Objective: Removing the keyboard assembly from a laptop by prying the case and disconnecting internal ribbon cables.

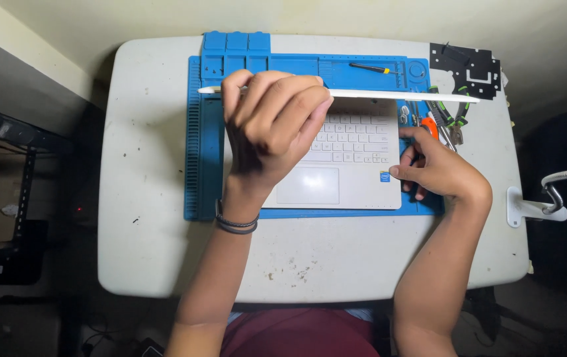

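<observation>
White and a little stained, the table [164,198] carries a blue work mat [204,152] with a white laptop [356,172] lying open on it. At left, the person's left hand [270,125] closes its fingers on the top edge of the laptop's raised lid [402,96]. To the right, the right hand [432,165] rests at the laptop's right side, its fingers curled, probably pressing the base. Pliers [452,119] lie beyond it.

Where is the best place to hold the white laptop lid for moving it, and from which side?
Probably the lid's top edge, from above near the middle: it stands edge-on as a thin strip. The left hand grips it there; the right hand steadies the base at its right edge.
</observation>
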